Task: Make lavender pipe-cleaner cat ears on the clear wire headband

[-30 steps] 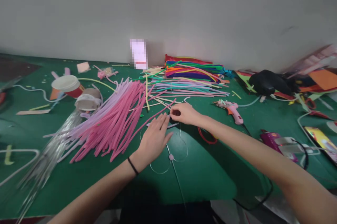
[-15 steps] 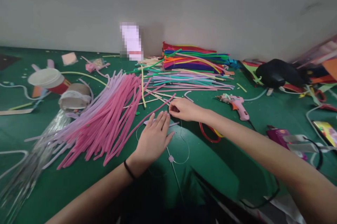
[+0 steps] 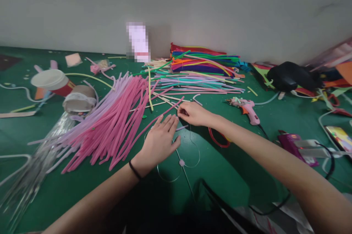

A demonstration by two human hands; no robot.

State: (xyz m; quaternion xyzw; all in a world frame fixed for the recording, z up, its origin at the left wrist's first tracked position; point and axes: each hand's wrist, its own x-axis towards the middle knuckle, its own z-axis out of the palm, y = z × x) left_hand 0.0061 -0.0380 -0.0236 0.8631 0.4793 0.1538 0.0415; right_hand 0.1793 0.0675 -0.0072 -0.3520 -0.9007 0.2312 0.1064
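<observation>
Backdrop: plain grey wall point(image 3: 90, 10) behind green surface point(image 3: 228, 179).
Left hand point(image 3: 158, 140): palm down, fingers straight and side by side, thumb apart.
Right hand point(image 3: 194, 113): thumb and index tips together, just beside left fingertips; can't tell what's between.
Lavender stem point(image 3: 182, 128): pokes out between both hands, rest hidden.
Wire rod point(image 3: 187, 178): on surface, near left thumb, pale pink hub point(image 3: 182, 162) on it.
Pink stems point(image 3: 118, 126): heaped left of left hand.

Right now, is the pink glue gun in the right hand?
No, the pink glue gun lies on the green table, to the right of the right hand and not touching it.
</observation>
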